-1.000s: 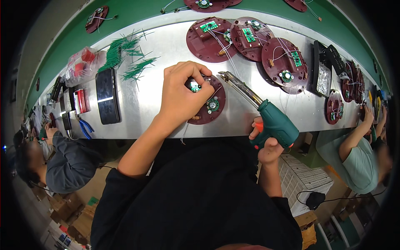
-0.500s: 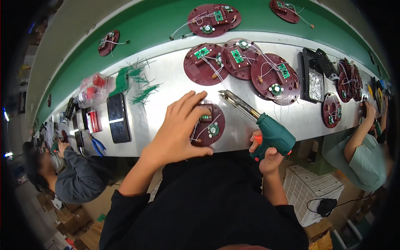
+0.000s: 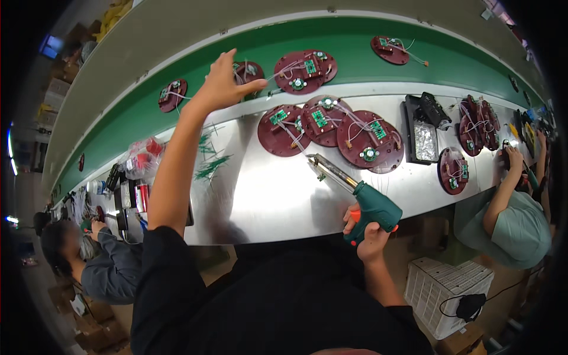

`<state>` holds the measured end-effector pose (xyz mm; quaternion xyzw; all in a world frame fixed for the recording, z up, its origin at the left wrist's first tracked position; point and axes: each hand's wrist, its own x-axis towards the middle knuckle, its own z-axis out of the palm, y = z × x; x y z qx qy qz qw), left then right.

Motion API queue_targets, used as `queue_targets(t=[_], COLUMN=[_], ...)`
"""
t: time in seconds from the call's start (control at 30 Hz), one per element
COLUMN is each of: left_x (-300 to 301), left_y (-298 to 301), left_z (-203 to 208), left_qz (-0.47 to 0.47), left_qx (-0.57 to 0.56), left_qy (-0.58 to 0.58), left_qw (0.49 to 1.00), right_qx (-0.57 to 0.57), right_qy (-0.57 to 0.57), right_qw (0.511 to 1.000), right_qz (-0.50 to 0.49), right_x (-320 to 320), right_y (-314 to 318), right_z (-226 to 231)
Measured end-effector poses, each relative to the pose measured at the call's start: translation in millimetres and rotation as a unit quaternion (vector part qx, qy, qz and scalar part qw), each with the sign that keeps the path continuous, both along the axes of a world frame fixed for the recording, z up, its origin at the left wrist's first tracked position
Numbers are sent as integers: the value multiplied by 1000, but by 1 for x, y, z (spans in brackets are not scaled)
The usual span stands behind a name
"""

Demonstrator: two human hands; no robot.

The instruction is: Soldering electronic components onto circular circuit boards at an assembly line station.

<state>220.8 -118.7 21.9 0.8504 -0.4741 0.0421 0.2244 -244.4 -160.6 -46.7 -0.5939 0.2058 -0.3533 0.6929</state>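
My left hand [image 3: 225, 89] is stretched out over the green belt, fingers and thumb apart. Just right of it, partly hidden by the hand, lies a maroon disc [image 3: 251, 71] with wires. My right hand [image 3: 368, 236] grips a green soldering gun [image 3: 378, 208] with an orange trigger, its metal barrel pointing up and left above the bench. Beyond the tip lie overlapping maroon discs with green circuit boards and white wires: a left one [image 3: 273, 137], a middle one [image 3: 319, 131] and a right one [image 3: 364, 155].
More discs sit on the green belt [image 3: 349, 38], including one [image 3: 322, 83] at centre. On the metal bench [image 3: 260, 207] are green wire ties [image 3: 210, 168], a plastic bag [image 3: 142, 157] and a black tray [image 3: 423, 142]. Co-workers sit left and right. A white crate [image 3: 447, 290] stands below.
My left hand has moved from the near disc on the bench to the far belt. That bench spot no longer holds a disc, and one now shows beside the hand. The view has shifted.
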Motion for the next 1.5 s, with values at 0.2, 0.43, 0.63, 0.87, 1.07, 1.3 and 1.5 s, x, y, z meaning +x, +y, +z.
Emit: queue_targets(t=[0.2,0.43,0.63,0.87,1.07,1.3,1.5], left_x=[-41,-35,-107,-211,-234,-64,91], left_y=[-108,-94,43,146,142,106,74], left_z=[-22,7,90,19,-14,-1,-33], left_qz=[-181,-169,-167,-60,-46,-45,160], left_qx=[114,-73,-71,39,56,-35,181], left_qy=[10,-2,212,293,72,-174,-146], left_qw=[977,983,960,954,995,983,959], right_qx=[33,33,-6,-9,4,-26,-15], right_qy=[-30,-29,-8,-18,-4,-21,-1], right_qw=[999,999,1000,1000,1000,999,995], right_qz=[-21,-27,-19,-3,1,-32,-99], right_x=[-5,0,-8,9,29,25,7], right_y=[4,4,-3,1,16,22,29], right_z=[-5,-2,-10,3,15,12,19])
